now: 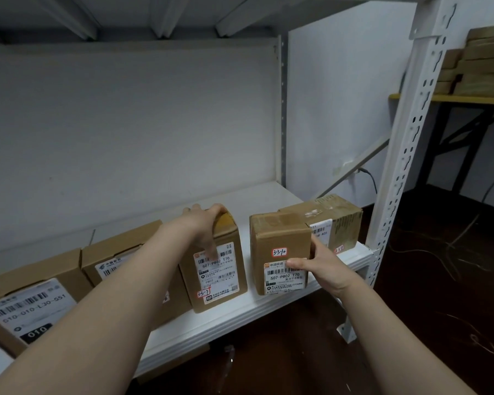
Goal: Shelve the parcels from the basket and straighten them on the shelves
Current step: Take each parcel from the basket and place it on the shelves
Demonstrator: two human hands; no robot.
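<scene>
Head view: two cardboard boxes stand side by side on the white shelf [268,310], a little below the centre of the frame, with an open gap between them. The left hand [204,226] grips the top back edge of the middle box [220,269], the fingers curled over the top and the thumb down the front. The right hand [322,266] grasps the right box [280,240], with the thumb on its front label and the fingers around its right side. I cannot tell if this box rests fully on the shelf or is lifted a little.

Both boxes are near the front edge of the shelf, so I think the main danger is that one slides or tips forward and falls to the dark floor. This could happen if a hand pulls toward the person while straightening, or lets go before the box sits flat.

A third box [337,220] lies just behind the right one, at the right of the frame. A hard push backward would probably knock it askew. Closing the gap too fast could also push the middle box against the row of boxes [111,258] at lower left and disturb them.
</scene>
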